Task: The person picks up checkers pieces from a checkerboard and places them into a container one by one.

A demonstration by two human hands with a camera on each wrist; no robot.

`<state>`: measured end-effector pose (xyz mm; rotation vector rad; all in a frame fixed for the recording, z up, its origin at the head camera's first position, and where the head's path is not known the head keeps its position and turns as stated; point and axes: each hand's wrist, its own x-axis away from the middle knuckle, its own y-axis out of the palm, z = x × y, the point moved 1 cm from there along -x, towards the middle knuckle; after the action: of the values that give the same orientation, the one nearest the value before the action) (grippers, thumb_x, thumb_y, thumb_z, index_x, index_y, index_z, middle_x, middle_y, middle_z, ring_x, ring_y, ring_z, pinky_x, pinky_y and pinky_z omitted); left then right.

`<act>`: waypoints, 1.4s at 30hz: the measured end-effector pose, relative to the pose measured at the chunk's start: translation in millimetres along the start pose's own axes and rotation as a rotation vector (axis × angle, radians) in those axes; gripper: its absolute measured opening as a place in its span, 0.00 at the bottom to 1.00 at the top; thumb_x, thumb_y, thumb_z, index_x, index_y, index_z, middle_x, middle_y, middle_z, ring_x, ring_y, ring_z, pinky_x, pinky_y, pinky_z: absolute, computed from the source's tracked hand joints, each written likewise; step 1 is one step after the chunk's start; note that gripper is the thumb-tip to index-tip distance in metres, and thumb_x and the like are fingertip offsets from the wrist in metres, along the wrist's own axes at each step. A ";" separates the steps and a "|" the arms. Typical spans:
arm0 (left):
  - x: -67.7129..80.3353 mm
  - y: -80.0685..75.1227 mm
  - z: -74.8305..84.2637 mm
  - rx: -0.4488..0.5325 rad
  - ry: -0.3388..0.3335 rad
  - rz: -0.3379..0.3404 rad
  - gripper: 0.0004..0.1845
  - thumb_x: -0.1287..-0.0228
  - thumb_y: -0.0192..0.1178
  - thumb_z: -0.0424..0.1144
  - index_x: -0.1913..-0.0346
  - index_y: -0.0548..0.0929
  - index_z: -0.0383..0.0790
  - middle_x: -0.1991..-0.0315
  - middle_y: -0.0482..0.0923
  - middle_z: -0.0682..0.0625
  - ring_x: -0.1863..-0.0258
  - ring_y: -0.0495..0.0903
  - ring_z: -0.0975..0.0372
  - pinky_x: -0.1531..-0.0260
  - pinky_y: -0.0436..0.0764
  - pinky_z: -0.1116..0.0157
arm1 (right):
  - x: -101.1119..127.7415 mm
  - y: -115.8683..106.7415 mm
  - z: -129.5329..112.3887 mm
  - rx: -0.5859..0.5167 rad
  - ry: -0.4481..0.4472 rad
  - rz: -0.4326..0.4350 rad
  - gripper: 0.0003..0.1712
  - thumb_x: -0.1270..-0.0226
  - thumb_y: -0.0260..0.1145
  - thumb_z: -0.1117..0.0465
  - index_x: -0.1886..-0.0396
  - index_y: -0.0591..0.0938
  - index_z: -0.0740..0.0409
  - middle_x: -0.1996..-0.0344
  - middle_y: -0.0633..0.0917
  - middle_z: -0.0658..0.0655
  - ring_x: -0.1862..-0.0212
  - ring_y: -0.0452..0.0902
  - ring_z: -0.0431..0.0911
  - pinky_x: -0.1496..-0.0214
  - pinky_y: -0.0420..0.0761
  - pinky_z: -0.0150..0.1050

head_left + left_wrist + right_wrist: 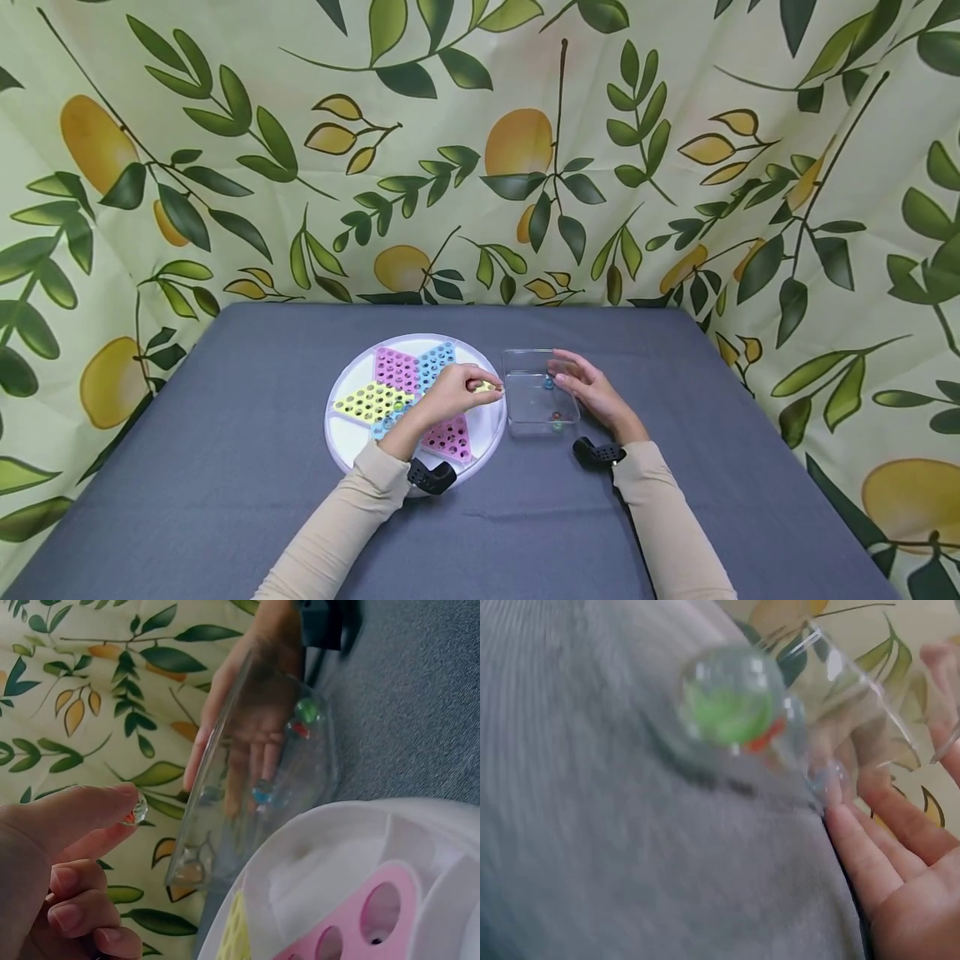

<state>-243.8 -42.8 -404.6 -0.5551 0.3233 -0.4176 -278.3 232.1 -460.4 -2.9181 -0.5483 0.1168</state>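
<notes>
Round white Chinese checkers board (352,433) lay left on grey table (225,467), left hand (450,396) over it pinched a marble (136,808) between thumb and forefinger, clear plastic box (536,400) holding marbles sat beside, right hand (592,392) rested straight-fingered against its right wall.

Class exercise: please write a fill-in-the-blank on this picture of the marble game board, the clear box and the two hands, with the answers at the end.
1. The left hand pinches a small glass ____ between thumb and forefinger.
2. The right hand rests with straight fingers against the clear plastic ____.
3. The round white game board lies on a ____ tablecloth.
4. The star on the board has pink, yellow and ____ sections.

Missing words: marble; box; grey; blue
</notes>
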 end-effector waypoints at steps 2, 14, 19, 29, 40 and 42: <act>-0.8 2.3 -0.1 0.012 -0.006 -0.004 0.11 0.42 0.66 0.37 0.58 0.87 0.35 0.81 0.59 0.56 0.78 0.58 0.67 0.75 0.59 0.75 | -2.3 -2.4 -0.5 0.054 0.002 0.000 0.33 0.29 0.58 0.59 0.27 0.60 0.59 0.31 0.67 0.70 0.30 0.66 0.56 0.44 0.72 0.20; -1.9 12.3 -0.6 0.062 -0.032 0.003 0.13 0.40 0.66 0.38 0.56 0.87 0.34 0.81 0.58 0.56 0.78 0.58 0.67 0.74 0.59 0.74 | -6.5 -10.8 6.0 0.001 0.003 -0.072 0.33 0.29 0.58 0.61 0.28 0.60 0.61 0.28 0.62 0.68 0.33 0.68 0.35 0.41 0.69 0.19; -2.1 14.7 -1.5 0.018 -0.015 0.003 0.12 0.40 0.65 0.39 0.58 0.87 0.36 0.80 0.59 0.57 0.78 0.58 0.69 0.74 0.59 0.75 | -5.9 -11.7 7.4 -0.025 0.014 -0.088 0.34 0.29 0.59 0.59 0.27 0.60 0.59 0.27 0.62 0.67 0.35 0.69 0.31 0.40 0.69 0.20; -0.2 17.7 -0.6 0.018 -0.028 -0.001 0.11 0.40 0.65 0.38 0.57 0.87 0.35 0.80 0.58 0.56 0.78 0.57 0.68 0.75 0.58 0.75 | -4.8 -9.5 6.5 -0.038 -0.006 -0.098 0.33 0.28 0.57 0.62 0.27 0.58 0.62 0.28 0.60 0.71 0.40 0.70 0.27 0.41 0.69 0.19; -1.8 21.2 -0.9 0.003 -0.023 -0.010 0.11 0.40 0.65 0.38 0.57 0.87 0.35 0.81 0.59 0.56 0.78 0.58 0.68 0.75 0.58 0.75 | -2.0 -7.3 2.3 -0.007 0.013 -0.087 0.34 0.28 0.57 0.60 0.27 0.58 0.59 0.27 0.61 0.68 0.37 0.69 0.29 0.39 0.67 0.20; -2.3 21.6 -1.3 -0.005 -0.017 -0.014 0.11 0.41 0.65 0.38 0.57 0.87 0.35 0.81 0.59 0.56 0.79 0.57 0.69 0.75 0.58 0.75 | -1.7 -7.3 2.5 0.007 0.012 -0.082 0.34 0.28 0.57 0.60 0.27 0.58 0.59 0.28 0.62 0.68 0.36 0.69 0.31 0.39 0.67 0.21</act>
<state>-240.1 -25.6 -417.5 -0.5654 0.3044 -0.4254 -282.8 238.6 -461.5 -2.8826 -0.6629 0.0912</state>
